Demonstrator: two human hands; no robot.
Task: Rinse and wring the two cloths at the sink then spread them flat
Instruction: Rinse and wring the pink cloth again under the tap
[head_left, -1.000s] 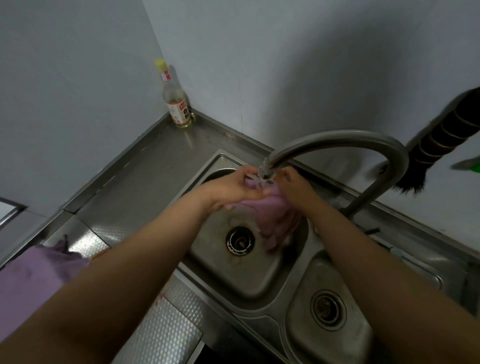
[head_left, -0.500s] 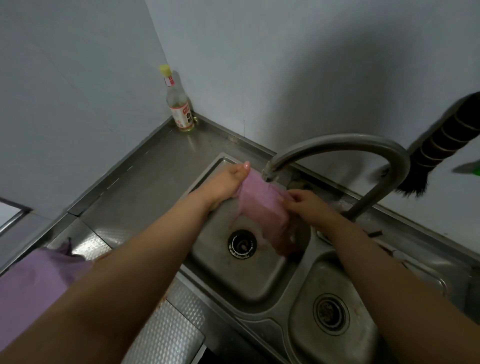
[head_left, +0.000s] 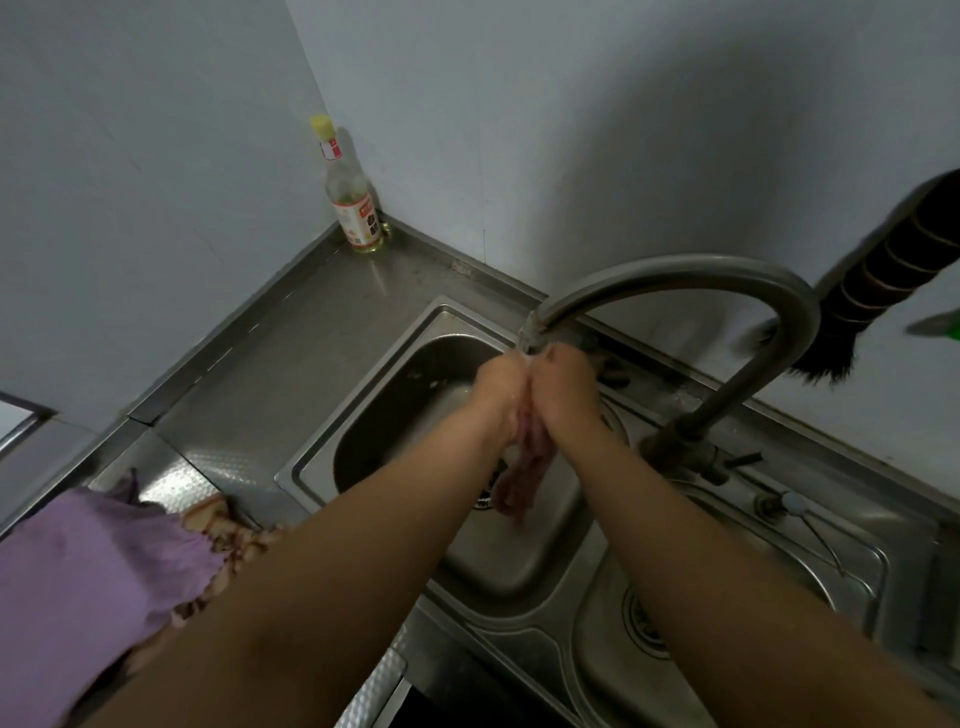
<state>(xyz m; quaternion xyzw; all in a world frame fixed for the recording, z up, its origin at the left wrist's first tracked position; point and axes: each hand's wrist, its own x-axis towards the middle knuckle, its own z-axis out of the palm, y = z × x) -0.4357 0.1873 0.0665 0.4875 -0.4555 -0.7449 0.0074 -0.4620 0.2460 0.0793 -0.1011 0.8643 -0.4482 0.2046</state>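
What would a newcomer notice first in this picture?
Both hands, left hand and right hand, squeeze a bunched pink cloth under the curved grey metal tap, above the left basin of the steel sink. A second purple cloth lies on the counter at far left.

In the counter's corner I see a yellow-capped bottle (head_left: 352, 200) standing upright; a dark brush (head_left: 878, 280) hangs against my wall

pink cloth (head_left: 524, 467), purple cloth (head_left: 78, 582), yellow-capped bottle (head_left: 350, 195), grey faucet (head_left: 691, 291), black brush (head_left: 878, 280)
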